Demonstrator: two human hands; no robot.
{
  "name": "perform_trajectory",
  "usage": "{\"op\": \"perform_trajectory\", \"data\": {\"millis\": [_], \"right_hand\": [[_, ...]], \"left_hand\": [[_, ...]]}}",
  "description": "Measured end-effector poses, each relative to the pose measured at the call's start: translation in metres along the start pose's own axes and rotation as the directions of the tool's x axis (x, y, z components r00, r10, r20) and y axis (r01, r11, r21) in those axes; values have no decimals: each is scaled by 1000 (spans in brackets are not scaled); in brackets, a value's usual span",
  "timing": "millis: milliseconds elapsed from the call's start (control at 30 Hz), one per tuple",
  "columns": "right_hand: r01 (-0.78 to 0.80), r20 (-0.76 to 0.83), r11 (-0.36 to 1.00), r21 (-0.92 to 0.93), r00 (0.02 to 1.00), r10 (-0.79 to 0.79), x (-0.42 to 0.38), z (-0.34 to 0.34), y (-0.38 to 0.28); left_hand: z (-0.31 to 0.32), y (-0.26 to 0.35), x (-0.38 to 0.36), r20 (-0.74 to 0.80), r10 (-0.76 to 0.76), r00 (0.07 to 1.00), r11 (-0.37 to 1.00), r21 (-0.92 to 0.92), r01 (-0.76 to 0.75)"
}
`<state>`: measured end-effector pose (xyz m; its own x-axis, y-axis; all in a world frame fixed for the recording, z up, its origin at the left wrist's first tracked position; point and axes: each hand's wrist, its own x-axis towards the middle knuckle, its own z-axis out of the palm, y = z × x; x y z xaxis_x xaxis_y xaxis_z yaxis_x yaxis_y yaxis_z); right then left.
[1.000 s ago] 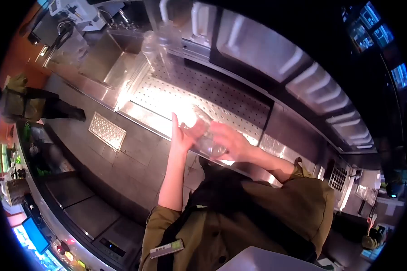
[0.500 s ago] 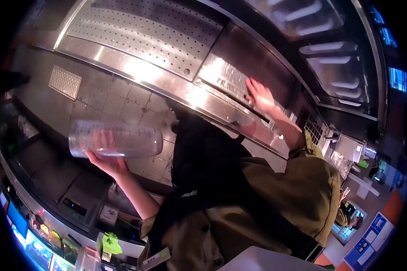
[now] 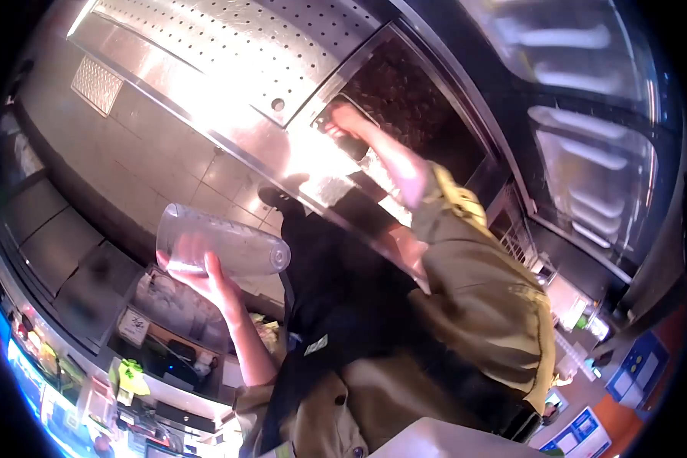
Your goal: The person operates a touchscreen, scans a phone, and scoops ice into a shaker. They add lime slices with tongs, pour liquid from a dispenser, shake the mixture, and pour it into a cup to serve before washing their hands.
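A clear plastic measuring container lies tilted on its side in the air. My left hand is wrapped around it from below, near its wider end. My right hand is at the near edge of an open bin in the steel counter. Its fingers are curled at a dark thing that glare and blur make hard to read. Inside the bin is a dark, rough-looking mass that I cannot identify.
Beside the bin is a perforated steel drain panel. Clear-covered compartments stand at the right. Below the counter is a tiled floor with a metal grate. Equipment and a green cloth-like thing are at the lower left.
My right hand has moved left, from flat and spread over the steel counter to curled fingers. The bin's dark inside now shows. My left hand still holds the container, now tilted more.
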<state>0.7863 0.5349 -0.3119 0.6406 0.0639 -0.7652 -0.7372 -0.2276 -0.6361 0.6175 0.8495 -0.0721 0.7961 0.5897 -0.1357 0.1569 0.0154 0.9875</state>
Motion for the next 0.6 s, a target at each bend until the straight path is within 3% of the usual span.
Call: {"op": "perform_trajectory", "data": {"millis": [33,67,133,267,333,367,400,467,533,567,600], "right_hand": [[-265,131,953,148,960,247,15,6,-4],[-335,150,932,138,937,315,24,12,-2],[-331,125,942,55,938,323,25,26,-15],[-228,131,968,-105,962,241,-33,4,-48],[-25,314,991,-131,947,65,-103,-47,-69],[-15,387,989,145,921,-43,-136,-70,-68],[-95,193,982,164,979,62,-168,-78,-78],[147,35,985,86,988,-151,-192,-115,-33],[167,-151,985,-28,974,-170,-199,-133,-4],[228,-265,931,-284,915,-305,-170,-148,27],[177,-374,812,-555,819,-434,-141,-162,57]], "left_hand": [[9,4,-10,19,31,999,1000,0,-31],[16,5,-17,39,57,998,998,2,-58],[26,-4,-22,23,91,996,996,18,-92],[25,-27,-20,-22,132,991,975,182,-126],[25,-34,-15,-43,155,987,961,237,-141],[25,-36,-12,-66,161,985,945,298,-135],[24,-39,-8,-79,168,983,937,323,-134],[23,-43,-1,-71,170,983,921,366,-133],[25,-40,6,-81,157,984,916,385,-114],[28,-39,11,-89,147,985,927,359,-106],[30,-38,17,-97,143,985,937,333,-103]]}}
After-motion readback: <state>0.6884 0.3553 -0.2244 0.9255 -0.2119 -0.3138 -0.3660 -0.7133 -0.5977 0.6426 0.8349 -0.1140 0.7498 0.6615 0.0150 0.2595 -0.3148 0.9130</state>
